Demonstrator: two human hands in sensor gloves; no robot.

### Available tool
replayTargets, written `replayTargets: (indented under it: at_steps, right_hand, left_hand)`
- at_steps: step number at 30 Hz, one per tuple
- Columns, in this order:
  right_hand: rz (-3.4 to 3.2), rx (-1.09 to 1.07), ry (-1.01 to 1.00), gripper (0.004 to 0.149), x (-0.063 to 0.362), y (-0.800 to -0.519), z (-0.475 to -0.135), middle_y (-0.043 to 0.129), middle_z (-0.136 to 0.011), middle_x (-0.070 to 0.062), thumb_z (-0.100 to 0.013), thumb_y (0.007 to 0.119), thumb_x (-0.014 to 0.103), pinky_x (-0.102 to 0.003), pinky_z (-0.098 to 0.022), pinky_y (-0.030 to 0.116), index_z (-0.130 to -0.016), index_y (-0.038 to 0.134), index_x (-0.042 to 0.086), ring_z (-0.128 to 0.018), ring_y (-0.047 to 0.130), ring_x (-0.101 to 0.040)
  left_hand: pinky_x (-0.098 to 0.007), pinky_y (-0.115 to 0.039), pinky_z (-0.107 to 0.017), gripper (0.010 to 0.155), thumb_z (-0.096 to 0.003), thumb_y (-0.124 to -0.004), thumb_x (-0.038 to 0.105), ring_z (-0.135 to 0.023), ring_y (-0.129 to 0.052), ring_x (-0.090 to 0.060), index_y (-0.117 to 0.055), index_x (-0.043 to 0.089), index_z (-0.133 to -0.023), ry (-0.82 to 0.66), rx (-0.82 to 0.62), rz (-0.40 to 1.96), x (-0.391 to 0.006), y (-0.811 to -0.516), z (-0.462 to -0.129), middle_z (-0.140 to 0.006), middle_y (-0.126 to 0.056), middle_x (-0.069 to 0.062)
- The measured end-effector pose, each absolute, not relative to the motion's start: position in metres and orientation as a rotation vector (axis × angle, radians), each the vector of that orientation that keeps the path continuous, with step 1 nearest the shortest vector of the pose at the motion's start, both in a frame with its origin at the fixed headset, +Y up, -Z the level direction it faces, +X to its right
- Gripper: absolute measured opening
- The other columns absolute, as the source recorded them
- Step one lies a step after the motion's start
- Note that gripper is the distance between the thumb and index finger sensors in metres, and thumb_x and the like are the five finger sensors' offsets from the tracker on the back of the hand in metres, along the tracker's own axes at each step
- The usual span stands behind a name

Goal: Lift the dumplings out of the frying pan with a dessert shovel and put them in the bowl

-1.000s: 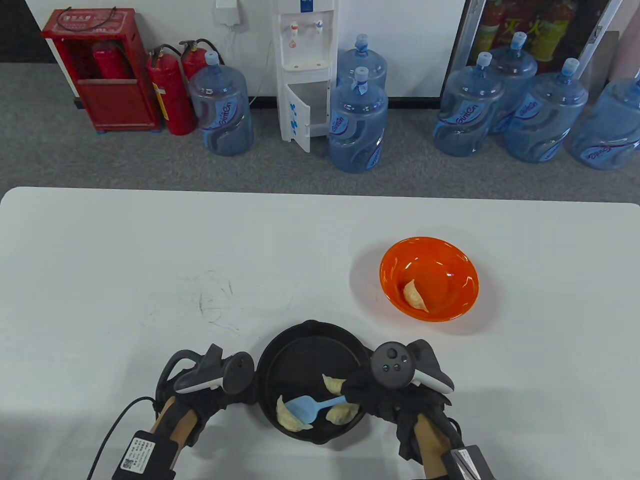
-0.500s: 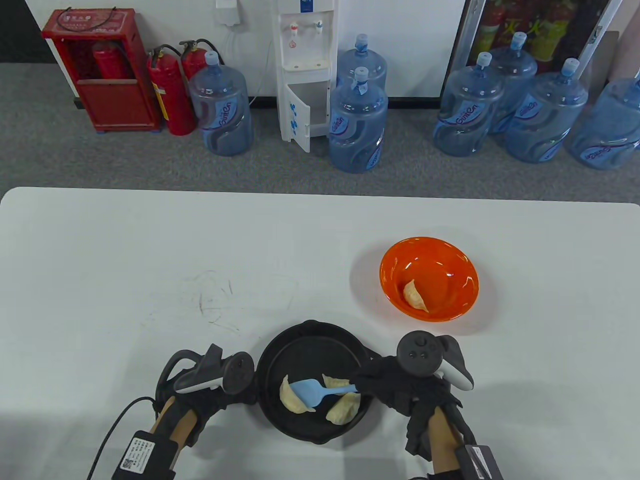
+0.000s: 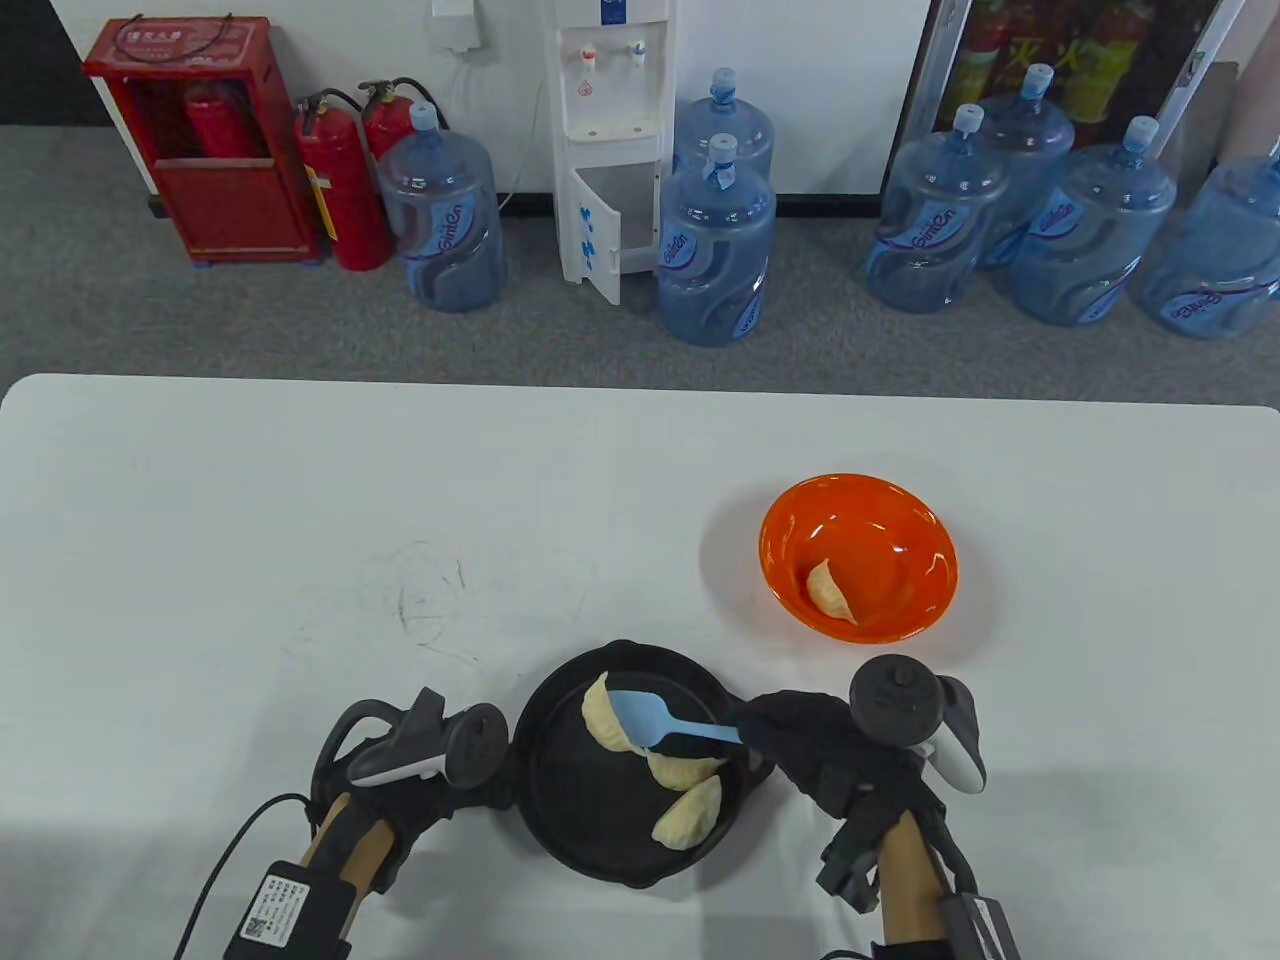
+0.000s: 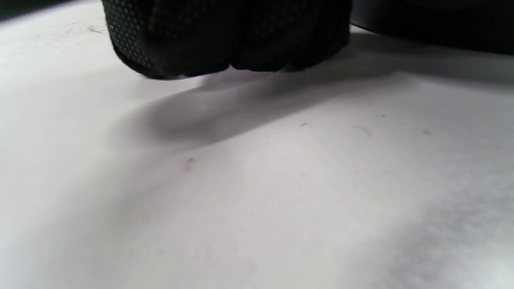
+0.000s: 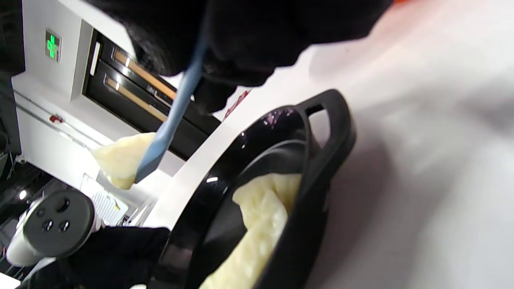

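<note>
Lifting: you are raising the light-blue silicone dessert shovel with one pale crescent dumpling riding its blade; a second ago that blade was down at the near side of the pan, sliding under the same piece.
Right hand: your right hand in its black glove is gripping the shovel's handle, fingers curled round it, and it is drifting out to the right of the pan.
Load: the right wrist view is showing the dumpling hanging half off the blade's edge, clear of the pan floor, so it looks loosely seated.
Pan: the round black frying pan is staying put near the table's front edge, with two more dumplings lying in its right half.
Left hand: your left hand is resting just beside the pan's left rim; fingers look curled, but whether they are clutching anything I cannot tell.
Bowl: the shiny orange bowl is sitting well beyond and right of the pan, already holding one dumpling.
Meaning: the scoop is looking done; the carry to the bowl is coming next, and a level blade matters.
</note>
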State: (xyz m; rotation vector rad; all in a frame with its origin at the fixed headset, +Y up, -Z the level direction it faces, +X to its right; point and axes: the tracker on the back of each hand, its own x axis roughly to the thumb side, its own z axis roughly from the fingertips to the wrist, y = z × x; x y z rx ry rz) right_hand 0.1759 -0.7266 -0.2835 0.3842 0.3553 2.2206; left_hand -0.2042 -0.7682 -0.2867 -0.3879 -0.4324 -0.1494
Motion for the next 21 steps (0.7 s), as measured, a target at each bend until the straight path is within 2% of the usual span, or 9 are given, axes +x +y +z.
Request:
replayTargets:
  at_steps: [7, 18, 21]
  right_hand:
    - [2.173, 0.296, 0.232, 0.045, 0.189, -0.721, -0.282, 0.088, -0.080, -0.011, -0.064, 0.070, 0.040, -0.030, -0.030, 0.083, -0.098, 0.084, 0.015, -0.041, 0.089, -0.009]
    - [2.095, -0.036, -0.029, 0.046, 0.217, -0.718, -0.279, 0.088, -0.079, -0.012, -0.065, 0.069, 0.039, -0.029, -0.027, 0.083, -0.099, 0.083, 0.012, -0.039, 0.089, -0.009]
    - [2.078, -0.069, -0.053, 0.045, 0.222, -0.718, -0.279, 0.087, -0.080, -0.012, -0.065, 0.069, 0.039, -0.029, -0.028, 0.083, -0.099, 0.083, 0.012, -0.039, 0.089, -0.009]
  left_hand:
    - [-0.051, -0.076, -0.068, 0.062, -0.0335, -0.059, 0.066, -0.038, -0.097, -0.016, -0.080, 0.026, -0.075, -0.432, -0.388, -0.149, -0.204, -0.768, -0.287, -0.054, -0.091, 0.004]
    - [-0.051, -0.076, -0.068, 0.062, -0.0334, -0.059, 0.066, -0.038, -0.097, -0.016, -0.080, 0.026, -0.075, -0.432, -0.387, -0.145, -0.204, -0.768, -0.287, -0.053, -0.091, 0.005]
    - [-0.051, -0.076, -0.068, 0.062, -0.0334, -0.059, 0.066, -0.038, -0.097, -0.016, -0.080, 0.026, -0.075, -0.432, -0.388, -0.144, -0.204, -0.768, -0.287, -0.053, -0.091, 0.005]
